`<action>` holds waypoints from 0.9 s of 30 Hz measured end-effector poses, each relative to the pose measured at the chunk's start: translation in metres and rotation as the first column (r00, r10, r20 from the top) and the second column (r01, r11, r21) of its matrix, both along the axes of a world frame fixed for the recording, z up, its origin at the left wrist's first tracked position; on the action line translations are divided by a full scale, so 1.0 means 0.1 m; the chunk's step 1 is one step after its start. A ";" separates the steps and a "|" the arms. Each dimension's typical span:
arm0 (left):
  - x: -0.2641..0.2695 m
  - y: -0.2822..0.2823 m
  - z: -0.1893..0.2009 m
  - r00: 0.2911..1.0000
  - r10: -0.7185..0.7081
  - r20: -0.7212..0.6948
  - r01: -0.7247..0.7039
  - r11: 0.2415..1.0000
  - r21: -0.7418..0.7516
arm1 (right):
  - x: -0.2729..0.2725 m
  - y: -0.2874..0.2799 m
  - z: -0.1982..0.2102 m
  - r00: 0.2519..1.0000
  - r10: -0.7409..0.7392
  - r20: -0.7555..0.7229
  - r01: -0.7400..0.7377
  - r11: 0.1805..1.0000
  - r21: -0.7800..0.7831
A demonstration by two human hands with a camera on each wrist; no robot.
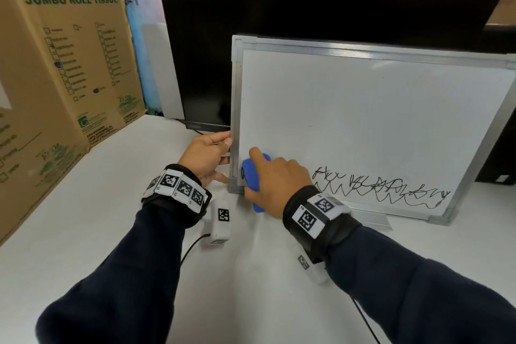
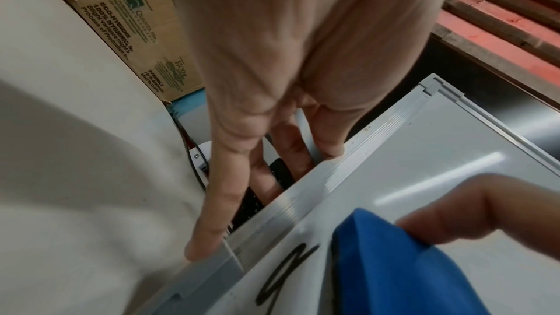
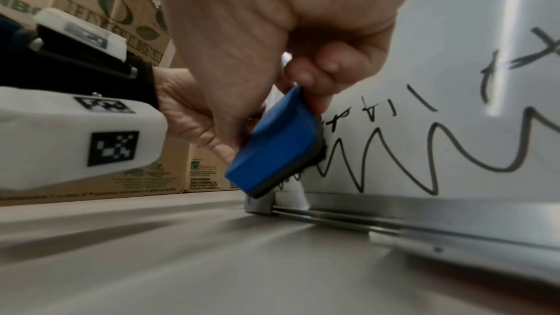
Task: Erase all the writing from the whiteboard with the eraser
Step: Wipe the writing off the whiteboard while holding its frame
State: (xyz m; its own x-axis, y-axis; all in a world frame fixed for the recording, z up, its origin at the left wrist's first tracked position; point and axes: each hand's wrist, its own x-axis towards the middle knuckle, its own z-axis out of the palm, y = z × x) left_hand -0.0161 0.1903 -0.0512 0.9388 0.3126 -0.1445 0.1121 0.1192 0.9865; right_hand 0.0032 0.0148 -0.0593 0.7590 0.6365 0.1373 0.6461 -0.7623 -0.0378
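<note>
Blue eraser (image 1: 252, 176) sits pinched in the right hand (image 1: 275, 184), pressed against the lower left corner of a whiteboard (image 1: 363, 120) propped upright on a white table (image 1: 83, 218). Black scribbles (image 1: 385, 187) run along the board's bottom. Left hand (image 1: 206, 158) grips the board's left frame edge, thumb in front, fingers behind.

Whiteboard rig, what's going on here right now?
A person is wiping a whiteboard that stands propped against a dark monitor. The right hand grips a blue eraser pressed to the board's lower left corner. The left hand holds the board's left frame edge to steady it. Most of the surface is bare; black scribbles remain along the bottom, so the job is unfinished.
</note>
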 end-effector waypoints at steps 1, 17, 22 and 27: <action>-0.01 0.00 0.00 1.000 0.001 -0.003 -0.001 1.000 -0.002 | 0.00 0.00 0.01 1.000 -0.006 0.016 0.005 1.000 0.014; 0.02 -0.15 0.09 0.996 0.082 -0.034 -0.078 0.991 0.106 | 0.03 -0.42 0.02 0.989 -0.145 0.024 0.142 0.987 0.077; 0.03 -0.19 0.10 0.993 0.110 -0.047 -0.103 0.986 0.133 | 0.03 -0.42 0.00 0.995 -0.095 0.006 0.096 0.994 -0.062; 0.02 -0.20 0.11 0.994 0.097 -0.054 -0.088 0.987 0.138 | 0.04 -0.32 0.00 0.997 -0.052 0.063 0.053 0.998 -0.026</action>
